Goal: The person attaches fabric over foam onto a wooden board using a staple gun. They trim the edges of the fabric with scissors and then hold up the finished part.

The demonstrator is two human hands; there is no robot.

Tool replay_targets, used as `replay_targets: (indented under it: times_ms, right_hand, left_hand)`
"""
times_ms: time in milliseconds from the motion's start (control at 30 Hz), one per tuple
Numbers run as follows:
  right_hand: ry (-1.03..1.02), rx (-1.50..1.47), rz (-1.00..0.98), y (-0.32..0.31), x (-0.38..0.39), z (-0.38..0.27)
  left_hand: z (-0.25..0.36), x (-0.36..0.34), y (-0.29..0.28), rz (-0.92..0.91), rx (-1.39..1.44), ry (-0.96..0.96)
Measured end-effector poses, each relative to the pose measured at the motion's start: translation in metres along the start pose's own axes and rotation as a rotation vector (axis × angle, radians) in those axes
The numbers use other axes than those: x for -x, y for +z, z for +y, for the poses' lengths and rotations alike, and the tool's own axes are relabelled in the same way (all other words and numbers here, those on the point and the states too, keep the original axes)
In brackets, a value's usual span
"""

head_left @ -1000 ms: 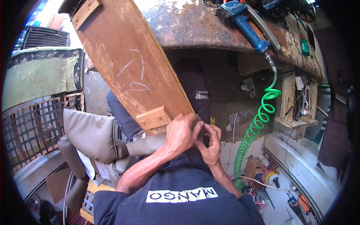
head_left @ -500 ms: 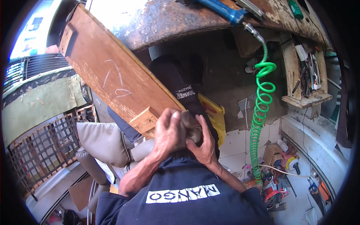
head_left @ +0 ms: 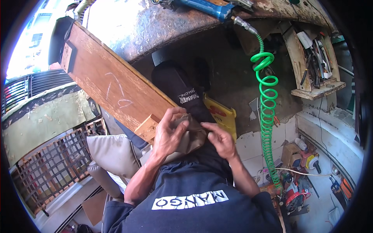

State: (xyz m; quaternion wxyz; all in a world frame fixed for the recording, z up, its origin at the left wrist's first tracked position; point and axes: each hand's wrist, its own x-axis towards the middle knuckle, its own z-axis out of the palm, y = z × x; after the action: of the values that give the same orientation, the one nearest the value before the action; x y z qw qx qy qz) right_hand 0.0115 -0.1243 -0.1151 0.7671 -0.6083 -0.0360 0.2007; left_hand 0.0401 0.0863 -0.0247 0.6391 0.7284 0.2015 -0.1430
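A long wooden board (head_left: 112,87) slants from the upper left down to my lap, with pencil marks on its face. Small wood blocks (head_left: 147,129) are fixed near its two ends. Grey-brown upholstery material (head_left: 192,141), like leatherette, is bunched over its near end. My left hand (head_left: 169,134) grips this material, thumb on top and fingers curled over the board's end. On the other side, my right hand (head_left: 222,140) has its fingers bent, with the index fingertip and thumb at the material's edge. The tips are partly hidden by the folds.
A worn workbench (head_left: 163,25) spans the top, carrying a blue air tool (head_left: 208,7) with a green coiled hose (head_left: 268,97) hanging down. A padded grey seat piece (head_left: 110,151) lies left. At right are a wooden tool box (head_left: 311,66) and several power tools (head_left: 297,194) on the floor.
My right hand has shifted right and its fingers have bent inward. The left hand stays on the material, which shows more between the hands. The view has shifted slightly.
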Motion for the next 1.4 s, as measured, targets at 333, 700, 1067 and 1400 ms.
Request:
replay_targets:
  times_ms: [333, 700, 1067, 1400]
  right_hand:
    - [0.250, 0.081, -0.193, -0.021, -0.041, -0.002]
    - [0.331, -0.279, -0.307, -0.035, -0.052, 0.010]
    - [0.054, 0.114, -0.278, -0.037, -0.052, -0.028]
    - [-0.351, 0.598, 0.121, -0.010, -0.040, -0.006]
  left_hand:
    - [0.026, -0.018, 0.015, 0.000, -0.565, 0.052]
    - [0.012, -0.019, 0.020, 0.118, 0.119, 0.031]
    - [0.045, -0.006, 0.027, -0.019, -0.322, 0.123]
    - [0.049, -0.037, 0.027, -0.209, -1.114, 0.571]
